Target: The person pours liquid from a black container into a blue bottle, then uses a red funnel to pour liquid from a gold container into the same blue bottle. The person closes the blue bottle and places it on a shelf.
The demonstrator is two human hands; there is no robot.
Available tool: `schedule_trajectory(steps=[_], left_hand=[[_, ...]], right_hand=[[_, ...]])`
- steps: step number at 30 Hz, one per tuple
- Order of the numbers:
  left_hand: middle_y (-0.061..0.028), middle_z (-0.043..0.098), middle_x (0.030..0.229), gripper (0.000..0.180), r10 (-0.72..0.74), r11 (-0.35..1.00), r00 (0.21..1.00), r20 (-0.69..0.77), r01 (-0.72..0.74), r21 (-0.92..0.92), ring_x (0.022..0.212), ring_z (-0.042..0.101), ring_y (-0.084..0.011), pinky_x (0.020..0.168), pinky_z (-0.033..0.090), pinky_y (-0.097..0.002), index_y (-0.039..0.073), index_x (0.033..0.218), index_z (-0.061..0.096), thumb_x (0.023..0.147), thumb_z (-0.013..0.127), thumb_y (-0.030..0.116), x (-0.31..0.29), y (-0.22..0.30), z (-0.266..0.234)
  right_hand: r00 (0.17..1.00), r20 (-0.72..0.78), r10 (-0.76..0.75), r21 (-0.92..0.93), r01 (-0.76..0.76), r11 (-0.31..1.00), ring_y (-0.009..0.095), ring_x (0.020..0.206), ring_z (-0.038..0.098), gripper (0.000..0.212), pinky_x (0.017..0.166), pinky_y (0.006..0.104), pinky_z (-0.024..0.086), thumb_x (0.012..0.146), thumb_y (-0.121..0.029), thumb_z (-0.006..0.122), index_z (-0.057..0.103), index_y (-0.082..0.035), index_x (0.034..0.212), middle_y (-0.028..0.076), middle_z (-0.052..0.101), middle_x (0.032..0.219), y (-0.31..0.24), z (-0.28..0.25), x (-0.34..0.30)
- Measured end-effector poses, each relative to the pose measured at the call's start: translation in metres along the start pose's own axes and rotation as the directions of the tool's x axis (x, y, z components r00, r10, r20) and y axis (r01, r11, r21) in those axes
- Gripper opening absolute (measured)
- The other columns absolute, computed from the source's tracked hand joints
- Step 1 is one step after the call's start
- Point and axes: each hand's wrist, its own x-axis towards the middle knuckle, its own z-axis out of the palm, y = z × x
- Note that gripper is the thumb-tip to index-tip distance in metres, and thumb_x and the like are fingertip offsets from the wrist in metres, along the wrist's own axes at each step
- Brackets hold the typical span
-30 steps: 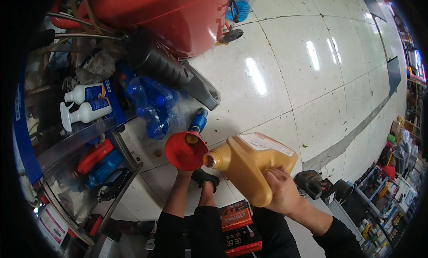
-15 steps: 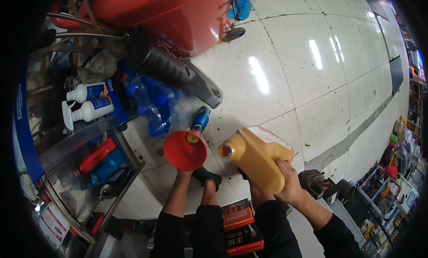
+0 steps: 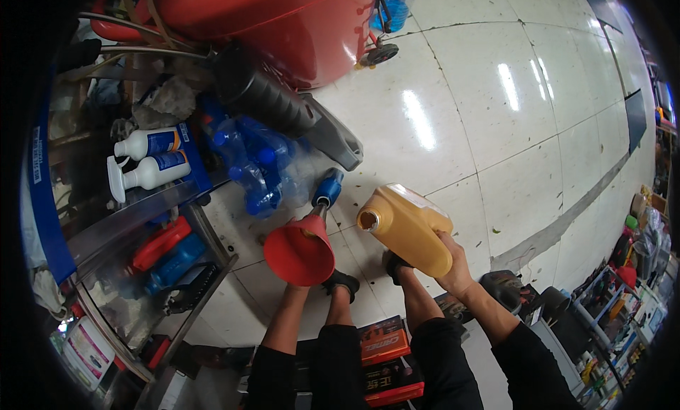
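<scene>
One gold jug [image 3: 405, 229]: gripped by the right hand's [image 3: 452, 263] fingers.
Red funnel [image 3: 294, 257]: left hand hidden behind, grip cannot be told.

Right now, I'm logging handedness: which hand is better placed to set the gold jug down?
Likely the right hand: it holds the gold jug, while the left hand is behind the red funnel, mostly hidden.

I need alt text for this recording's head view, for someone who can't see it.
A person's right grip holds a tilted, uncapped gold jug, its mouth apart from a red funnel; the left grip is mostly hidden behind the funnel. Beyond are blue-capped bottles, a large red container and pale floor tiles.
</scene>
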Motion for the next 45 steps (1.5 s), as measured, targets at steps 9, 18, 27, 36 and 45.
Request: schedule_trajectory(steps=[9, 18, 27, 36, 45], left_hand=[[-0.0110, 0.048, 0.159, 0.079, -0.010, 0.999, 0.998, -0.058, 0.012, 0.036, 0.143, 0.050, -0.0288, 0.117, 0.045, -0.0425, 0.012, 0.161, 0.038, 0.096, 0.080, 0.028, 0.000, 0.004, -0.007], [-0.0103, 0.063, 0.141, 0.059, -0.205, 0.974, 0.968, -0.143, 0.216, 0.068, 0.125, 0.060, -0.0294, 0.107, 0.048, -0.0421, 0.007, 0.143, 0.058, 0.095, 0.083, 0.029, -0.002, 0.006, -0.019], [-0.0097, 0.065, 0.138, 0.056, -0.118, 0.993, 0.983, -0.140, 0.121, 0.015, 0.125, 0.061, -0.0274, 0.106, 0.050, -0.0420, 0.008, 0.144, 0.059, 0.096, 0.082, 0.025, 0.007, 0.019, -0.012], [-0.0081, 0.066, 0.132, 0.045, -0.455, 0.819, 0.811, -0.369, 0.218, -0.531, 0.117, 0.064, -0.0231, 0.099, 0.052, -0.0389, 0.002, 0.135, 0.061, 0.096, 0.078, 0.017, 0.027, 0.041, -0.007], [-0.0055, 0.061, 0.139, 0.054, -0.618, 0.641, 0.679, -0.396, 0.144, -0.754, 0.118, 0.063, -0.0185, 0.082, 0.057, -0.0353, 0.009, 0.140, 0.053, 0.096, 0.079, 0.025, 0.035, 0.028, -0.014]], right_hand=[[0.998, -0.061, -0.014, 0.011, 0.014, 1.000, 0.041, 0.097, 0.066, 0.028, 0.085, 0.0427, 0.056, 0.085, -0.016, 0.083, 0.069, -0.005, 0.107, 0.017, 0.067, 0.101, 0.020, 0.019, 0.010], [0.997, -0.028, -0.070, -0.062, 0.068, 0.996, 0.040, 0.096, 0.064, 0.028, 0.085, 0.0457, 0.054, 0.083, -0.015, 0.080, 0.069, -0.006, 0.106, 0.016, 0.068, 0.101, 0.026, 0.029, 0.021], [0.999, -0.053, -0.011, -0.119, 0.005, 0.993, 0.042, 0.116, 0.057, 0.032, 0.097, 0.0508, 0.051, 0.082, -0.016, 0.080, 0.070, -0.007, 0.111, 0.014, 0.069, 0.113, 0.030, 0.048, 0.030], [0.998, 0.026, -0.065, -0.214, 0.069, 0.974, 0.044, 0.111, 0.059, 0.025, 0.095, 0.0503, 0.051, 0.084, -0.015, 0.077, 0.068, -0.006, 0.105, 0.016, 0.068, 0.108, 0.040, 0.066, 0.049], [0.999, 0.008, 0.033, -0.330, -0.028, 0.944, 0.045, 0.108, 0.058, 0.029, 0.093, 0.0500, 0.053, 0.083, -0.014, 0.079, 0.068, -0.005, 0.108, 0.017, 0.068, 0.107, 0.048, 0.090, 0.054]])
